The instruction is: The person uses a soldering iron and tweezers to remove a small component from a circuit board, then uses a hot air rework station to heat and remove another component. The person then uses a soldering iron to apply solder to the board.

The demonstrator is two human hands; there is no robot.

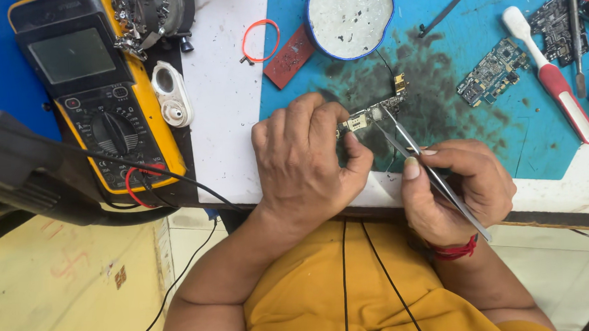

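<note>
My left hand (308,159) is closed over a small phone circuit board (373,112), pinning it to the stained blue mat (440,102) at the desk's near edge. My right hand (456,190) grips metal tweezers (416,154) whose tips rest on the board's middle. A thin black wire runs from the board toward the round dish. Part of the board is hidden under my left fingers.
A yellow multimeter (95,89) with leads lies at the left. A round blue-rimmed dish (350,12), a red ring (261,40) and a red strip (289,58) sit at the back. Further circuit boards (492,71), a red-and-white toothbrush (551,75) and a metal tool (574,26) lie to the right.
</note>
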